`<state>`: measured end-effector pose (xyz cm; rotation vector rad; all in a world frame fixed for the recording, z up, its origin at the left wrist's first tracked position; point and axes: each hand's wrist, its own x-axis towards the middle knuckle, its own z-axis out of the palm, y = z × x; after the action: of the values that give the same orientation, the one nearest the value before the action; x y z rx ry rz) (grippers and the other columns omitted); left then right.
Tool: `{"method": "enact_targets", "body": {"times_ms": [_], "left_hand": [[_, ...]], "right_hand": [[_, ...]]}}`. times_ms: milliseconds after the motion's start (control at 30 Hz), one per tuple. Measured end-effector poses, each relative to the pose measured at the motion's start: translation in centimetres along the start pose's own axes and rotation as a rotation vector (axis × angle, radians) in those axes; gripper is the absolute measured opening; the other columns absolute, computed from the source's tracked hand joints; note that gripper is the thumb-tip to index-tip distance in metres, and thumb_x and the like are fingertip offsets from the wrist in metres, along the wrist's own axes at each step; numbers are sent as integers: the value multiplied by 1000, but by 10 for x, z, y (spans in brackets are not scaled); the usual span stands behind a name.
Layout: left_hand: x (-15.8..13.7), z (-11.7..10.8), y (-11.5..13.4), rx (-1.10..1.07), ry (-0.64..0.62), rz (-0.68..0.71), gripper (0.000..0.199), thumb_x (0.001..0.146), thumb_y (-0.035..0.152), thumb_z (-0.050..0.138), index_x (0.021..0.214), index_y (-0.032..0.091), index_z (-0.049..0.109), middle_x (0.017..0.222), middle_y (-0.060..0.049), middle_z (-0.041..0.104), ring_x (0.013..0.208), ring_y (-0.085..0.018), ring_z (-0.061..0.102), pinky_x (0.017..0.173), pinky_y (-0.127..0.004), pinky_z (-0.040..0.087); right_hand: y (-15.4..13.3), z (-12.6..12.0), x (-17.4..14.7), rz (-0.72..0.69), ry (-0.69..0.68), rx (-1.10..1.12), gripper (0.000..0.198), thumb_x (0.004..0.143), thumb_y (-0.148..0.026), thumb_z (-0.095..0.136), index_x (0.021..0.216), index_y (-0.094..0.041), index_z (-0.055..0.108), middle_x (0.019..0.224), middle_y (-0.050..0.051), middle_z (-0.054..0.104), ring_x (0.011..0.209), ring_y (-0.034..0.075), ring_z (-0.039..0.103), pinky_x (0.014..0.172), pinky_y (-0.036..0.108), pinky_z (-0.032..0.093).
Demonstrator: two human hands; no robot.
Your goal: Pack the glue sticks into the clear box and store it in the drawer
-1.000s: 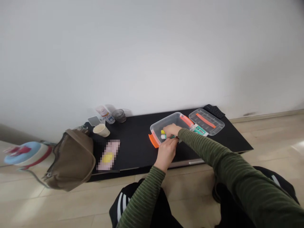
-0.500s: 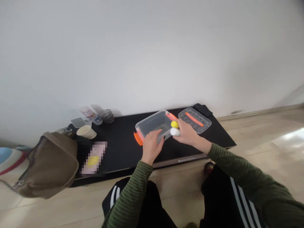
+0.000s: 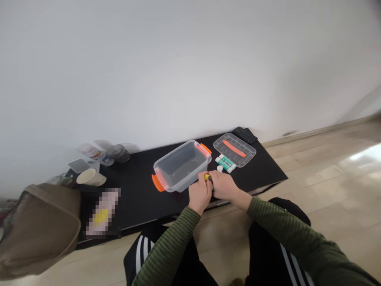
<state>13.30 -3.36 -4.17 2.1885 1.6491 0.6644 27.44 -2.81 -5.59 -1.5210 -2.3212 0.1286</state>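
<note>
Table (image 3: 256, 171) is set by wall (image 3: 190, 71). Box (image 3: 192, 178) is opened, lid (image 3: 233, 148) laid at its two o'clock, sticks (image 3: 225, 163) at three; yellow cap (image 3: 206, 177), not yet released, is clamped at four by fingers of left hand (image 3: 199, 194) and right hand (image 3: 224, 186).

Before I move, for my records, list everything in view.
Table: one, black, along wall
Floor: one, beige, below
Box, lid: one each, clear, orange, on table
Sticks: at least two, green-white, by lid
Held piece: one, yellow, near box
Keyboard: one, black, behind lid
Cup, bottle, flat item: one each, whitish, left
Glass: one, grey, by bottle
Pixelated item: one, pinkish, front left
Bag: one, brown, leftmost
Left hand, right hand: one each, bare, near box
Sleeves: two, green, foreground
Trousers: one, black, bottom
</note>
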Motion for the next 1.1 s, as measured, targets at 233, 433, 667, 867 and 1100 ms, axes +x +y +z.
{"method": "enact_targets", "body": {"times_ms": [233,433,667,867,1100], "left_hand": [[5,3,14,-51,86,17,27,101,33,32,118,19,48,86,-6,73,69,-20,71,64,-29,48],[6,8,19,-117,50,-18,26,101,35,31,114,21,48,82,-4,72,67,-21,70,61,-29,47],[6,5,28,-116,92,-9,25,101,35,33,115,20,48,84,-5,72,66,-20,69,61,-28,46],[8,-11,14,-250,162,-13,23,101,36,32,106,20,48,70,-1,64,54,-17,61,54,-27,41],[5,-5,1,-14,-144,112,24,100,37,34,111,22,49,68,1,65,59,-17,64,59,-25,42]], "right_hand": [[13,-8,-2,-47,238,-171,26,95,-24,42,106,-15,63,88,12,66,81,24,59,68,35,40],[20,-11,-8,-35,191,-172,25,92,-25,46,106,-15,63,90,12,67,81,24,58,67,35,39],[15,-23,-6,-30,258,-223,25,96,-24,41,105,-17,64,87,11,66,81,23,57,70,35,39],[36,-46,-1,-45,9,-48,24,82,-30,59,103,-18,61,95,9,68,85,24,61,68,31,41],[105,-53,13,529,206,151,42,76,-33,63,114,-19,51,97,8,68,89,27,64,74,32,46]]}}
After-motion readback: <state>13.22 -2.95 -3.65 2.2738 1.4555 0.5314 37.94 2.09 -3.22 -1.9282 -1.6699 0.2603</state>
